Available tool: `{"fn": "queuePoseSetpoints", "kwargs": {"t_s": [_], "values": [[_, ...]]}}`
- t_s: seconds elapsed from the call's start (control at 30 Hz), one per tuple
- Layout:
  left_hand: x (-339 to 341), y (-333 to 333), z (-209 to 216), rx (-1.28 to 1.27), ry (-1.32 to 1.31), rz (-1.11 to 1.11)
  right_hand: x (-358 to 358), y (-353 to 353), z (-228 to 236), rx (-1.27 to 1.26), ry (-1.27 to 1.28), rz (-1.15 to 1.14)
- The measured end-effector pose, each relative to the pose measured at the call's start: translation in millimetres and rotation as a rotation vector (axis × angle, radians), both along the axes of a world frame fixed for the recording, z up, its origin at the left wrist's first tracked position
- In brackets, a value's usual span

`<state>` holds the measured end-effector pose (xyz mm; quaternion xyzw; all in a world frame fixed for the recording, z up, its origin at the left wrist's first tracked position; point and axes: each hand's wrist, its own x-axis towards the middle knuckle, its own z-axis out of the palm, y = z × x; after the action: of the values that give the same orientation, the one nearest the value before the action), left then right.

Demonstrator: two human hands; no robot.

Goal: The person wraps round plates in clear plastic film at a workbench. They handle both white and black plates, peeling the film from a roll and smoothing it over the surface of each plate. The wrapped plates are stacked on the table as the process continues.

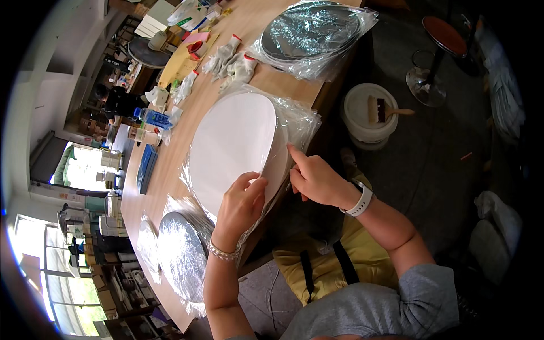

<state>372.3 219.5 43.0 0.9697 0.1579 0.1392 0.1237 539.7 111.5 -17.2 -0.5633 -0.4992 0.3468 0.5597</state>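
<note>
A white round disc (232,144) lies tilted at the near edge of the table, its right rim lifted above another pale round surface (276,164). Clear plastic bags (300,122) spread out around and under it. My left hand (243,207) is closed on the near rim of the white disc, thumb and fingers pinched together. At the right edge of the bag, my right hand (314,177) has its index finger stretched along the plastic and its other fingers curled at the film's edge. Exactly what those curled fingers grip is partly hidden.
Film-wrapped dark round discs (311,31) lie at the far end, and shiny wrapped discs (181,255) at the left. Work gloves (224,59), a water bottle (153,118) and a blue box (147,169) share the wooden table (178,141). A white bucket (368,133) with a brush (385,110) and a stool (445,37) stand right.
</note>
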Motion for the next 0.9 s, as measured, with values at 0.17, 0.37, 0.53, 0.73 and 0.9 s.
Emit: {"fn": "queuePoseSetpoints", "kwargs": {"t_s": [0.17, 0.37, 0.53, 0.73, 0.9], "values": [[2, -2, 4, -0.023, 0.039, 0.019, 4, -2, 11, -0.035, 0.263, 0.082], [7, -6, 0, 0.073, 0.054, 0.058, 3, -17, -1, -0.114, 0.164, 0.089], [7, -4, 2, 0.016, 0.055, 0.071, 7, -20, -5, -0.128, 0.351, 0.212], [9, -4, 3, -0.006, 0.053, 0.059, 5, -16, -19, -0.133, 0.716, 0.335], [10, -7, 5, -0.032, 0.062, 0.075, 5, -14, -27, -0.104, 0.800, 0.335]]}}
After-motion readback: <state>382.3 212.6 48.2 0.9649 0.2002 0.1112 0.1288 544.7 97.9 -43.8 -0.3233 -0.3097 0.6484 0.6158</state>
